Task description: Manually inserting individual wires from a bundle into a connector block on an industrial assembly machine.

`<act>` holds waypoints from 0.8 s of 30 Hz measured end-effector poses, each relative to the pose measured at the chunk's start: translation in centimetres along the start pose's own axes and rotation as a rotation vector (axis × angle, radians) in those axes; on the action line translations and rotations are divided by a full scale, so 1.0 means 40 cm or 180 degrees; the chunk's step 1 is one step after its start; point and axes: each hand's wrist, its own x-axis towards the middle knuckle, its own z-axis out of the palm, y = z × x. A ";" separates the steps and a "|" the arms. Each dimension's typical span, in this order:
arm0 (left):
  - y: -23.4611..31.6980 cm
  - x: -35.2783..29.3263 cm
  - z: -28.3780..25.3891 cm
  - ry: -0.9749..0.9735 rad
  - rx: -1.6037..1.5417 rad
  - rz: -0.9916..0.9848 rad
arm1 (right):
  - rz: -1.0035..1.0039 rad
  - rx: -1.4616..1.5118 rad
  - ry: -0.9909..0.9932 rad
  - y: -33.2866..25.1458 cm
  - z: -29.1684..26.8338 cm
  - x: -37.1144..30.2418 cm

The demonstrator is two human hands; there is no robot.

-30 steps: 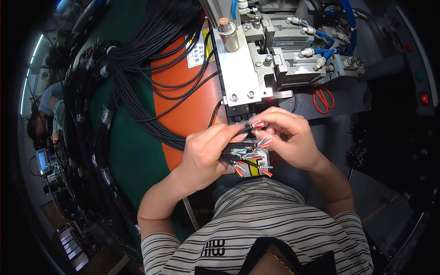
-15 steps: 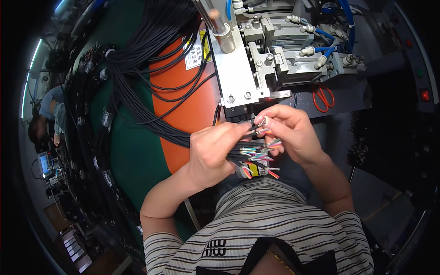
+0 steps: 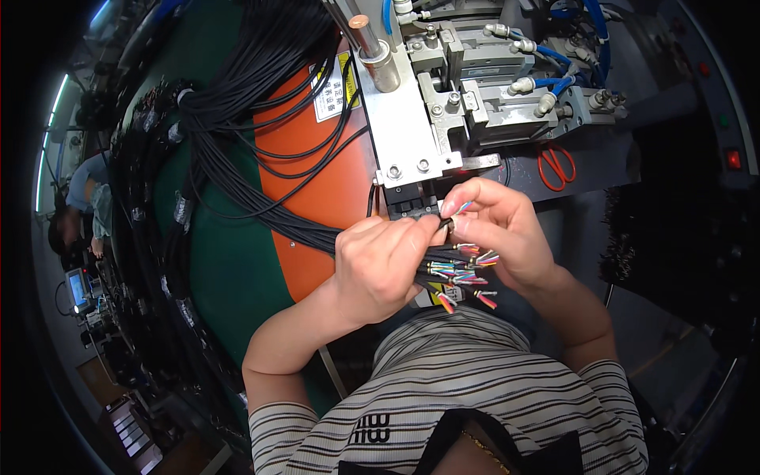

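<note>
**Head view: both hands on cable ends at the press**

The left hand [image 3: 380, 265] is closed around a bundle of black cables [image 3: 261, 190], whose stripped coloured wire ends [image 3: 463, 273] fan out below the thumbs. The right hand [image 3: 499, 229] pinches one cable end just beneath the metal press machine [image 3: 443, 103]. Red scissors [image 3: 556, 165] lie nearby.

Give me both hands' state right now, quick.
Left hand: closed around a bundle of black cables.
Right hand: fingertips pinched on one cable's coloured wire ends, just below the metal machine.
</note>
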 end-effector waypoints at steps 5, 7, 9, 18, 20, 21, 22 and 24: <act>0.000 0.002 0.002 0.0464 -0.0709 -0.0293 | -0.1669 -0.2608 -0.0080 0.042 0.013 -0.018; 0.005 0.006 0.005 0.0411 -0.0493 -0.0254 | -0.3024 -0.4207 0.0222 0.053 0.013 -0.005; 0.000 0.004 0.008 0.0331 -0.0280 -0.0146 | -0.3011 -0.4413 0.0235 0.050 0.002 -0.005; -0.007 -0.002 0.020 0.0399 -0.0062 0.0142 | 0.0075 0.0127 0.0036 0.015 -0.040 -0.016; -0.004 -0.002 0.016 0.0352 -0.0030 0.0119 | 0.0365 0.0454 -0.0143 0.003 -0.042 -0.014; -0.003 -0.001 0.013 0.0328 -0.0013 0.0108 | 0.0361 0.0458 -0.0142 0.004 -0.042 -0.013; -0.004 0.000 0.011 0.0323 -0.0013 0.0112 | 0.0344 0.0285 -0.0093 0.006 -0.040 -0.011; -0.006 0.004 0.005 0.0284 -0.0304 0.0007 | 0.0305 -0.0061 0.0010 0.009 -0.039 -0.009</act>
